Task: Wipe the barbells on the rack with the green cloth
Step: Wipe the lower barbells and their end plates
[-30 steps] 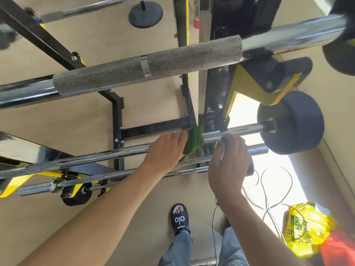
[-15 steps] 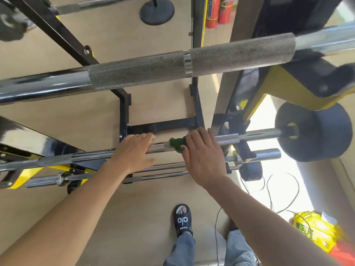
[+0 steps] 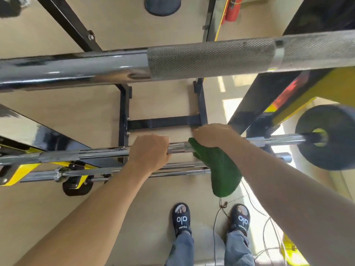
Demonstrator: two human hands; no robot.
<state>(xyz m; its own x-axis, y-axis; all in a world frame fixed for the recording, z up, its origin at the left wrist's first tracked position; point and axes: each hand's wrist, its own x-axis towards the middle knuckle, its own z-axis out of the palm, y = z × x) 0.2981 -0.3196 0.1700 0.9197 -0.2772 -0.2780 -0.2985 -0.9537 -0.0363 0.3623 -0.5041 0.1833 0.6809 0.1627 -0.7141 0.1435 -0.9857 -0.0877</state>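
Mid-task: the right hand (image 3: 213, 135) clamps the green cloth (image 3: 221, 167) on the middle chrome barbell (image 3: 96, 153); the left hand (image 3: 149, 152) grips it; other bars look unwiped.

Black-and-yellow rack (image 3: 123, 120) on a tan floor (image 3: 57, 116), loaded with bars

The rack's black frame stands on the floor and carries several chrome barbells lying across it; a thick bar with a rough grey middle (image 3: 192, 58) sits highest and nearest the camera; below it a thinner barbell (image 3: 96, 153) runs left to right, a black weight plate (image 3: 326, 137) on its right end; two more thin bars (image 3: 172, 170) lie just beneath; on the floor rest thin cables (image 3: 269, 227), a round black base (image 3: 162, 5) and two sandalled feet (image 3: 181, 217).
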